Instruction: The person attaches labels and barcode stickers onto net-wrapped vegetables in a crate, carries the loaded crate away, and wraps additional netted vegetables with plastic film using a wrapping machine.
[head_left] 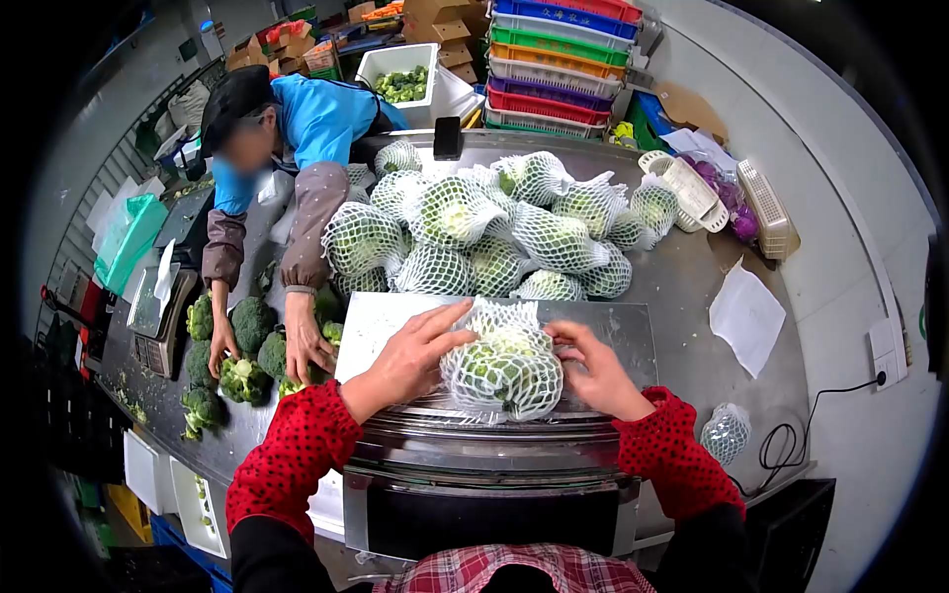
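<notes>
While the pile of netted cauliflowers takes up the far middle of the metal table, one netted cauliflower sits at the near edge, right between the two hands, with shiny clear film around it. The left hand has its fingers stretched out and a bit apart, tips on the upper left of the net. The right hand is on the other side, fingers loosely bent and open, tips at the right edge of the net. Neither one's clamped shut on it, it's just kinda cupped from both sides.

Over on the left, a co-worker in a blue top leans in with both hands on some loose broccoli, and there's a scale just left of that. A black phone lies behind the pile, near a tall stack of colourful crates. Off to the right you've got a sheet of white paper, plus a small netted bundle nearer the cable.
</notes>
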Demonstrator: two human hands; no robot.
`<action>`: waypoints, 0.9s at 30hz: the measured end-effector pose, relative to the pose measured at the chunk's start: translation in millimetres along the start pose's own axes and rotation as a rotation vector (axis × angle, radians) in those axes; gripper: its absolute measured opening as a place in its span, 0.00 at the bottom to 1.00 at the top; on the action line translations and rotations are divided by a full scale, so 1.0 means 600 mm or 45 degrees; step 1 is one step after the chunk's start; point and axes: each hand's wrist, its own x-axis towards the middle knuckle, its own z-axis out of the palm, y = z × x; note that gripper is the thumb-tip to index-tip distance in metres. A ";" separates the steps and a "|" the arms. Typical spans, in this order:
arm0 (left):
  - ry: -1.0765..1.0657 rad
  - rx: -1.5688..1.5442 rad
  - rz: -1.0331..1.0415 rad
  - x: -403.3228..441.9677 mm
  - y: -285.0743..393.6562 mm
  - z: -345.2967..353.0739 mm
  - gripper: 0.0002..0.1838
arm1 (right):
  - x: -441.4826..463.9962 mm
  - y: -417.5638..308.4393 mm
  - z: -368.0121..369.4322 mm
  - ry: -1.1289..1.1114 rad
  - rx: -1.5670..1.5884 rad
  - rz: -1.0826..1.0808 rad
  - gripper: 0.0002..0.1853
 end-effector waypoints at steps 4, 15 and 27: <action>0.036 -0.164 0.135 0.008 -0.002 0.006 0.28 | 0.013 -0.021 -0.001 -0.105 -0.699 -0.442 0.33; -0.210 -1.099 -0.646 -0.226 0.308 -0.051 0.23 | -0.300 -0.150 0.089 -0.567 -0.301 0.184 0.22; 0.417 -1.454 -1.185 -0.402 0.396 0.082 0.11 | -0.477 -0.027 0.222 0.567 0.150 0.311 0.10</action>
